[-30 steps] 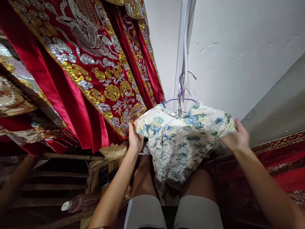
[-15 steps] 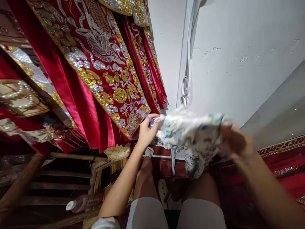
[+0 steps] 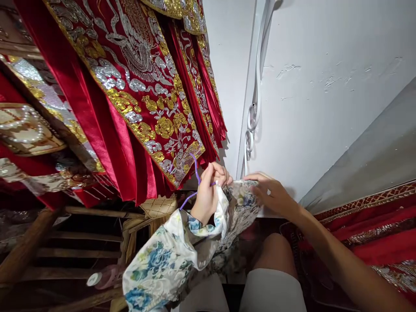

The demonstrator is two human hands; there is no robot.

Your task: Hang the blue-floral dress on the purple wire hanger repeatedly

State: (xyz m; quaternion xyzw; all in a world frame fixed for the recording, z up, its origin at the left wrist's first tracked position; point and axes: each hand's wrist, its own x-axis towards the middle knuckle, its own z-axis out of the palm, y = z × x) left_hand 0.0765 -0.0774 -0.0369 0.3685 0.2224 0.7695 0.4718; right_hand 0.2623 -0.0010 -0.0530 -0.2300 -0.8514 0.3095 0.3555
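A white cloth (image 3: 156,260) with a blue and green floral print is bunched between my hands and drapes over my left forearm, hiding it. My left hand (image 3: 209,193) has its fingers curled at the gathered edge of the cloth. From beside that hand a thin purple cord (image 3: 196,171) loops out to the left. To the right, my right hand (image 3: 271,193) grips the cloth's other end between thumb and fingers. The fabric between the two hands is crumpled and hangs towards my lap.
A red embroidered garment (image 3: 162,125) hangs at left, close to my left hand. White straps (image 3: 249,138) hang by the white wall (image 3: 325,108). A wooden slatted rack (image 3: 65,253) and a pink bottle (image 3: 105,277) are low left. Red fabric (image 3: 373,229) lies at right.
The cloth was stretched between my hands; it now covers my left forearm and hangs lower. My right hand has moved left, nearer my left hand, which has moved slightly down.
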